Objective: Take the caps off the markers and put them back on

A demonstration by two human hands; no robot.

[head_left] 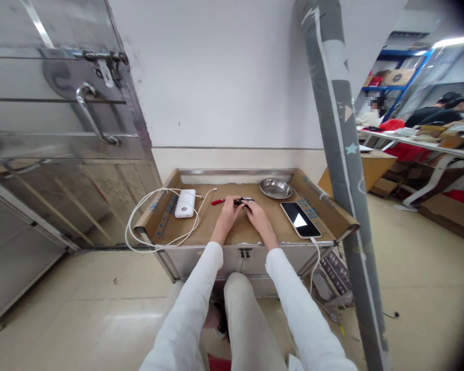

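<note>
Both of my hands rest near the middle of a cardboard-covered tabletop point(209, 226). My left hand point(227, 212) and my right hand point(258, 214) meet with bent fingers around a small cluster of black pens point(239, 201); the fingers hide how many there are. A red pen point(217, 202) lies just left of my left hand, its right end close to the fingers. Behind and right of my right hand stands a shallow round metal bowl point(276, 188). Nearer on the right lies a phone point(300, 220), its screen up and a white cable plugged in.
A white power bank point(185, 203) with a looped white cable point(129, 226) lies on the left, the loop hanging over the edge. Raised cardboard sides point(325, 206) border the table. A tall grey wrapped pole point(340, 139) leans at the right. People sit at a farther table.
</note>
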